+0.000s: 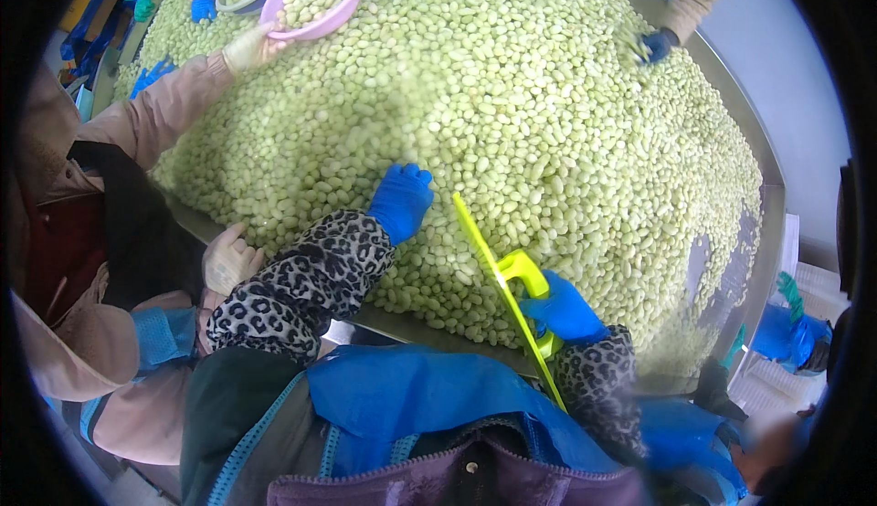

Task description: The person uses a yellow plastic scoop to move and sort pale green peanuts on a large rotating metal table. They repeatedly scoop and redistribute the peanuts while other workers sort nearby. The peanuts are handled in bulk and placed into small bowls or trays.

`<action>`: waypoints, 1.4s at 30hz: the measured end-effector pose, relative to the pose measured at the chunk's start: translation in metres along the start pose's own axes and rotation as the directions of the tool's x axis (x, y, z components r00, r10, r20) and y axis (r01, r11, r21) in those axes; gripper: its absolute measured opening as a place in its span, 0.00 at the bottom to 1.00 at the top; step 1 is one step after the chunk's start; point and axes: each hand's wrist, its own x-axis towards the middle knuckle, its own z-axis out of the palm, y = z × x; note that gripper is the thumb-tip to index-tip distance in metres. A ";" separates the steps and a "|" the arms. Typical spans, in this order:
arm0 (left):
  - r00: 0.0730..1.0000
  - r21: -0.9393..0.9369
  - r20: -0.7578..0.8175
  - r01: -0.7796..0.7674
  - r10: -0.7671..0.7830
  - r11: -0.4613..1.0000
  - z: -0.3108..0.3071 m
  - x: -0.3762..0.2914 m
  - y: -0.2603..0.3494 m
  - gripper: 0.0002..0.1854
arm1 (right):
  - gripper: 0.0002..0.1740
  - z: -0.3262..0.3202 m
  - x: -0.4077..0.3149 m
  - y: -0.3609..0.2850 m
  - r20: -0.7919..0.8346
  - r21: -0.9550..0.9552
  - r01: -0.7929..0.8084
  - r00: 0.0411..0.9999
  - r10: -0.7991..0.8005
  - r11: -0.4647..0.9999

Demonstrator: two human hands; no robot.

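Note:
A broad heap of pale green oval fruits [521, 143], like grapes or olives, lies before me on a metal-rimmed sorting table. My left hand [402, 203], in a blue glove, rests on the heap with its fingers curled down. Whether any fruit is under or inside those fingers is hidden. In a blue glove too, my right hand [567, 311] grips the handle of a bright yellow plastic float [497, 276]. The float's flat blade stands on edge, its far tip over the fruits and its near end by my apron.
At the far left, a co-worker's gloved hand [252, 48] holds a pink plastic basket [340, 16] of fruits beside a grey-rimmed basin [236, 7]. Another person's dark-gloved hand [656, 46] reaches in at the upper right. The table's metal rim [773, 218] curves along the right.

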 end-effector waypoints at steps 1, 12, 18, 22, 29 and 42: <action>1.000 0.038 0.020 -0.003 0.002 0.999 0.000 0.003 0.002 0.04 | 0.26 -0.003 -0.001 0.007 -0.038 0.104 0.013 0.999 -0.009 0.994; 0.977 0.226 0.211 -0.029 -0.019 0.974 -0.010 0.024 0.013 0.09 | 0.31 -0.014 0.005 0.013 -0.074 0.151 0.011 0.997 0.000 0.989; 0.963 0.296 0.266 -0.048 -0.034 0.954 -0.012 0.031 0.021 0.09 | 0.31 -0.015 0.002 0.008 -0.077 0.269 0.039 0.997 -0.019 0.962; 0.994 -0.209 0.014 0.105 -0.105 0.972 -0.056 0.012 0.002 0.11 | 0.29 -0.018 0.006 0.022 -0.105 0.276 0.082 0.993 -0.055 0.958; 0.662 -0.873 -0.195 0.220 -0.723 0.436 -0.151 0.031 -0.126 0.18 | 0.23 -0.023 0.007 0.027 -0.169 0.355 0.150 0.981 -0.095 0.923; 0.887 -0.700 -0.312 0.028 -0.341 0.714 -0.098 0.129 -0.036 0.12 | 0.23 -0.025 0.012 0.027 -0.223 0.429 0.260 0.959 -0.177 0.865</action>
